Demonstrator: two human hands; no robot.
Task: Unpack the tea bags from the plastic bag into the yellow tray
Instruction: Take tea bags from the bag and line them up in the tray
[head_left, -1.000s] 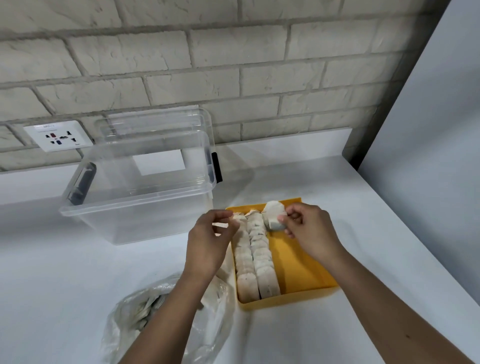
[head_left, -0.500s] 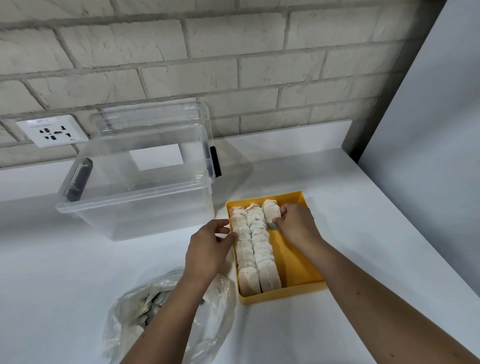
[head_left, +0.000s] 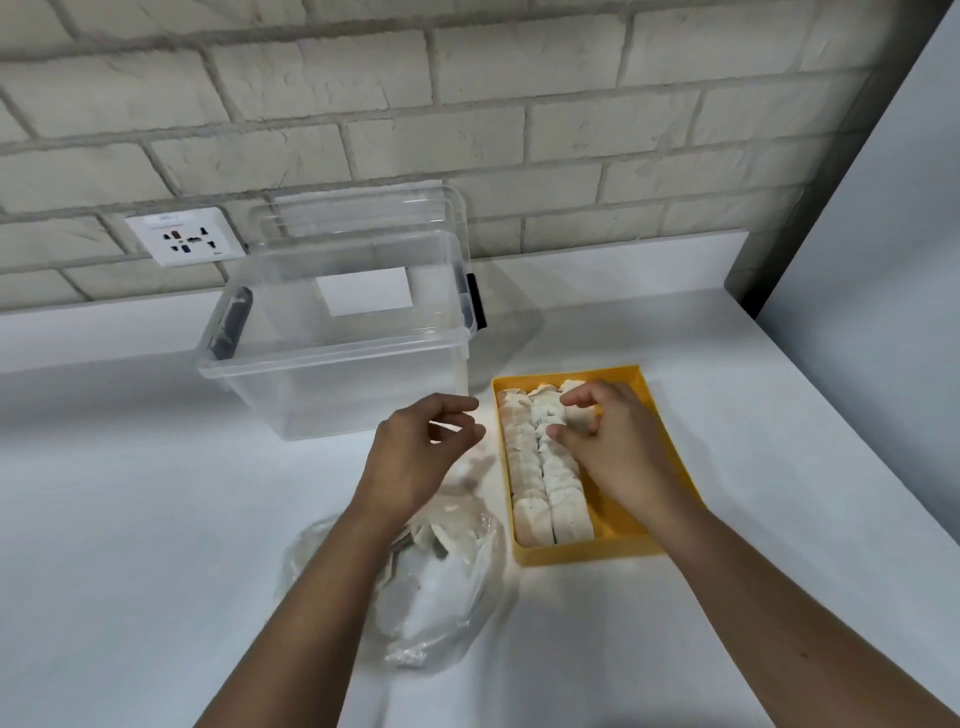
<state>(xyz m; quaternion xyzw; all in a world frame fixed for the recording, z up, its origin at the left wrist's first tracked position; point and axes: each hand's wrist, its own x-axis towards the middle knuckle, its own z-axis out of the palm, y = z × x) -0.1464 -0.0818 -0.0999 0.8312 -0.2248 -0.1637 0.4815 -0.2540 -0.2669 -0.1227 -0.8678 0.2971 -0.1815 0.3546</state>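
- While arched over the far end of the yellow tray (head_left: 587, 553), touches the tea bags (head_left: 530, 467) there with the curled fingertips and thumb of the right hand (head_left: 618, 447); thumb and forefinger slightly apart; cannot tell whether a bag is pinched under the palm.
- Hovers the left hand (head_left: 415, 457) just beside the tray's left wall, fingers loosely curled, thumb apart from them, gripping nothing.
- Packed in the tray: two full rows of tea bags along the left side, the start of a third row under the right hand, bare yellow floor to the right.
- Lying under the left forearm, just left of the tray: crumpled plastic bag (head_left: 436, 597), more tea bags showing inside.
- Standing beyond the left hand on the white table (head_left: 130, 519): clear storage box (head_left: 337, 384), near the tray's far left corner.
- Behind it all: pale brick wall (head_left: 467, 104) with a white socket plate (head_left: 184, 236).
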